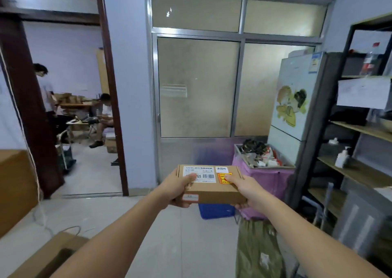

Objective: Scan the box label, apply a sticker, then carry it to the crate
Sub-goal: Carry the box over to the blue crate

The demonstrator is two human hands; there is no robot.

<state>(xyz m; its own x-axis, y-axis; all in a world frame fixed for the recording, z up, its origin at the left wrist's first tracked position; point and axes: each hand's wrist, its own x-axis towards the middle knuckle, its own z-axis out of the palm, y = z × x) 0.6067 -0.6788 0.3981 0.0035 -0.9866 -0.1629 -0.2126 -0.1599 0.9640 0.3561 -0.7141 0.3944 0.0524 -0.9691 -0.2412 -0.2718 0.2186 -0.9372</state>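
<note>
- Far left there's a big brown cardboard carton (14,188) on the floor, not part of the job as far as I can tell.
- Left hand (177,189) grips the left end of the small flat brown cardboard box (212,189): thumb flat on top, on the edge of the white barcode label (199,174), the other fingers curled underneath.
- The box is held level in the air out in front, over the pale tiled floor (180,235), with a blue plastic crate (215,210) peeking out right below it.
- Progress-wise: an orange and yellow sticker (225,178) already sits beside the label, so scanning and stickering look done to me. Only the carry and drop-off seem left.
- Right hand (247,190) mirrors the left at the right end, thumb pressing on the sticker, fingers wrapped under the bottom edge.
- Further right, a pink-lined bin (269,178) full of scraps.
</note>
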